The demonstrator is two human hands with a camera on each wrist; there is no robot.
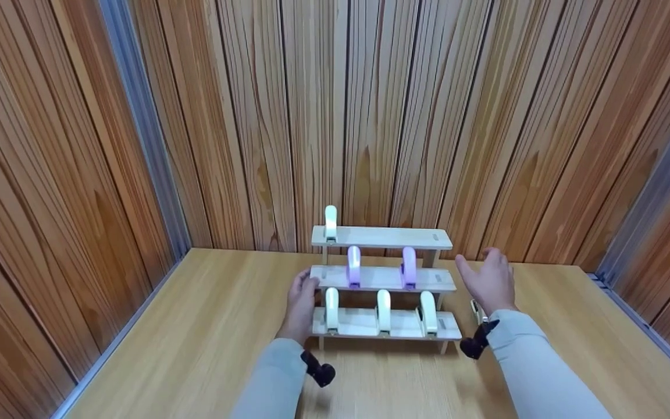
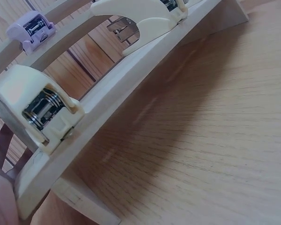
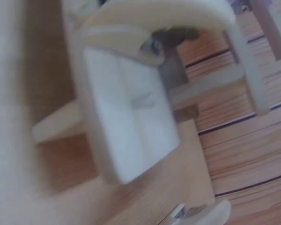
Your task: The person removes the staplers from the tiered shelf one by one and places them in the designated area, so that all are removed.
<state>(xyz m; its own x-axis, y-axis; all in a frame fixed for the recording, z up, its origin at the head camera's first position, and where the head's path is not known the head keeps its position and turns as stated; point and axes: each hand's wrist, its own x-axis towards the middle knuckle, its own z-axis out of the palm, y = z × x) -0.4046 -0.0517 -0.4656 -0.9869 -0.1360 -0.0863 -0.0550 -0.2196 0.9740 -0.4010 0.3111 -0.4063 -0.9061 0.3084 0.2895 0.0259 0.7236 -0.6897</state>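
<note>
Left hand (image 1: 298, 304) grips the stand (image 1: 387, 237) at nine o'clock; we read steadying, six staplers (image 1: 384, 312) aboard. Right hand (image 1: 490, 285), at three, fingers released. Loose stapler (image 1: 478, 313) lies on the desk (image 1: 195, 326), six-ward of it; next move, we judge, calls for pinching that.

Wood-plank back wall (image 1: 370, 116), light wooden tabletop (image 1: 207, 326), greyish corner strips (image 1: 143, 116) (one each side)
</note>
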